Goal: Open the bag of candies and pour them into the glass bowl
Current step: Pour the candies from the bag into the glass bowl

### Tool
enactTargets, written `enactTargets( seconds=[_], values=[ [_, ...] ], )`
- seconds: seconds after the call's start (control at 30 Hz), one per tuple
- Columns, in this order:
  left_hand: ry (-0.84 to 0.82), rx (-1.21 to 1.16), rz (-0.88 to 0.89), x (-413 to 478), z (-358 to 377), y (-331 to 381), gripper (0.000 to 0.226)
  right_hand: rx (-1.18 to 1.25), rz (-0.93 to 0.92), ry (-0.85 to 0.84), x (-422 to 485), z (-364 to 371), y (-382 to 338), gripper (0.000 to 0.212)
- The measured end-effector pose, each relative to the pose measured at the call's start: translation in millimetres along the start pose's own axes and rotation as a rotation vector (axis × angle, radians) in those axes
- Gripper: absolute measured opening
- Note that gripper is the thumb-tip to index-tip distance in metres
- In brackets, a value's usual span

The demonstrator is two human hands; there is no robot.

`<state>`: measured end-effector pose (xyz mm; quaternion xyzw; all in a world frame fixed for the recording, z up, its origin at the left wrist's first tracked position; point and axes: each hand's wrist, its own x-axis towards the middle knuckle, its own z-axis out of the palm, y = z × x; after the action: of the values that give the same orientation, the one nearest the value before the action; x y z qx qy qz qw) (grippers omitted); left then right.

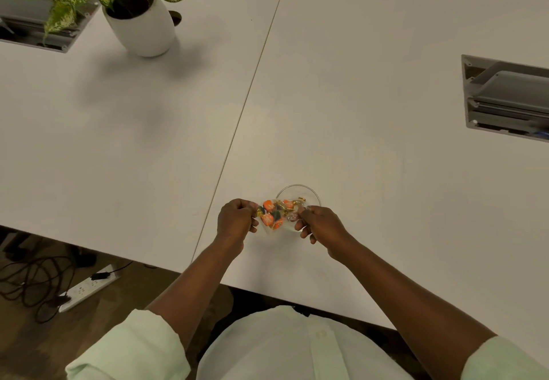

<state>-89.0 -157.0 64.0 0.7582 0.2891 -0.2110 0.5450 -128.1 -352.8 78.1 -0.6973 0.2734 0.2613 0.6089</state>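
White tabletop (371, 97) fills most of your view, split by a thin seam running from the top centre down toward your left arm. Two grey cable hatches are sunk into it: one at the far left (32, 20), half hidden behind leaves, and one at the right (508, 100), cut off by the frame edge. Your pale green shirt (291, 347) and rolled sleeves crowd the bottom, hiding the near edge of the tabletop in part. A potted plant (139, 14) in a white pot stands at the far left, its top leaves cropped. On the wooden floor at lower left lie a power strip (89, 287) and dark tangled cables, too dim to sort out.

Your left hand (236, 219) and right hand (322, 223) each have a grip pinched on one side of the clear bag of candies (274, 216), held between them just above the tabletop. The plastic is nearly invisible; you mostly see orange and gold wrappers. Whether the bag is open yet you cannot tell. The glass bowl (309, 192) sits just behind the bag, its near rim covered by it, so what lies inside the bowl is hard to judge.
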Motion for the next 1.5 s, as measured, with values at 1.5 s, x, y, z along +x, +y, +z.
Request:
enactTargets(
  seconds=[1.5],
  values=[
    [0.029,0.063,0.008,-22.1,5.3,3.8,0.019,-0.073,-0.023,-0.022,9.8,-14.5,3.6,0.024]
  ],
)
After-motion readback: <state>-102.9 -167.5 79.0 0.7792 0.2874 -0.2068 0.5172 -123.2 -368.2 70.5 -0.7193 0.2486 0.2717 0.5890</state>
